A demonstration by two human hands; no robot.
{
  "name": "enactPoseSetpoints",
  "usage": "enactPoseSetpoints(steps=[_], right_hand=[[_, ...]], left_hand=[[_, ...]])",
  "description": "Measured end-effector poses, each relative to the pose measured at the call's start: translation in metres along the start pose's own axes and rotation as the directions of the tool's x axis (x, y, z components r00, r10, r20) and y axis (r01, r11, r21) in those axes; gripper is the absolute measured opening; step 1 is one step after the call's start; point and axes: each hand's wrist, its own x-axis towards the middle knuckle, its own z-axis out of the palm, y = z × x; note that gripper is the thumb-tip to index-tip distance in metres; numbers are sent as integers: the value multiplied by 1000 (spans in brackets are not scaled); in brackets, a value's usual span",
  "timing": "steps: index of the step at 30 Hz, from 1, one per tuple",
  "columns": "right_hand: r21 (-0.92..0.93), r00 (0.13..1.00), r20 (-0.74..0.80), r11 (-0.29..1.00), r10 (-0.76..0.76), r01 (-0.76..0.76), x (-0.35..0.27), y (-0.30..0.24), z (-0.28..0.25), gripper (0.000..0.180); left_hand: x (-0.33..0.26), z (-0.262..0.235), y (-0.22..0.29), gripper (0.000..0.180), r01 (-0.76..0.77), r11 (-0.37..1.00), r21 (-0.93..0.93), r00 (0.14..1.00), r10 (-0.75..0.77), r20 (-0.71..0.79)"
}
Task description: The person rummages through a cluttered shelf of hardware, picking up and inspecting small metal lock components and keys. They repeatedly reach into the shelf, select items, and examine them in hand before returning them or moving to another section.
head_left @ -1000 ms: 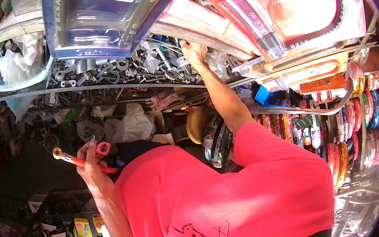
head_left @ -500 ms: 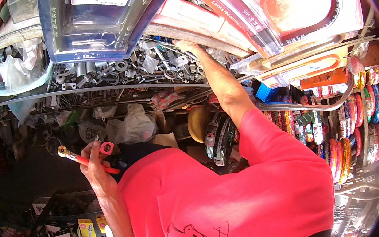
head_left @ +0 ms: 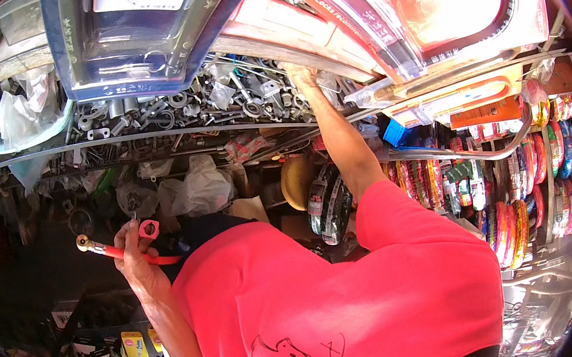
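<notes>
Low on the left, my left hand (head_left: 137, 259) is closed around a red rod with a round metal eye at its end (head_left: 113, 251). The same fingers also hold a small red ring-shaped piece (head_left: 149, 229) with a dark hole. My right arm stretches up across the shelf, and my right hand (head_left: 302, 76) is at the back of a tray of loose metal parts (head_left: 247, 97), against the wooden edge. Bright light washes over its fingers, so whether they grip a part is unclear. Bolts, rings and brackets lie beside that hand.
A blue-framed clear package (head_left: 135, 54) and a red lock package (head_left: 451, 8) hang in front of the shelf. At right are stacks of wrapped tyres (head_left: 513, 229) and a bent metal bar (head_left: 469, 154). Plastic bags (head_left: 201, 189) sit below the tray; small boxes (head_left: 135, 345) stand lower left.
My right hand has shifted right along the back of the tray. The view has moved slightly, and my left hand still holds the red rod and red ring-shaped piece.
</notes>
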Motion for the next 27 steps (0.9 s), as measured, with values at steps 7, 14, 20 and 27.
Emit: enactPoseSetpoints(steps=[7, 14, 20, 27], right_hand=[[54, 986, -90, 988, -142, 147, 11, -66, 4, 44], [13, 999, -23, 1000, -26, 26, 30, -108, 30, 44], [-21, 992, -95, 996, 82, -85, 23, -125, 49, 45], [-14, 981, -144, 991, 129, -132, 29, -140, 56, 46]], left_hand=[[0, -1, -4, 16, -23, 1000, 14, 1000, 23, -21], [-6, 7, -3, 15, -7, 999, 49, 1000, 6, 15], [-7, 9, -8, 13, -6, 997, 71, 1000, 5, 13], [-5, 7, -11, 12, -4, 997, 75, 1000, 3, 15]])
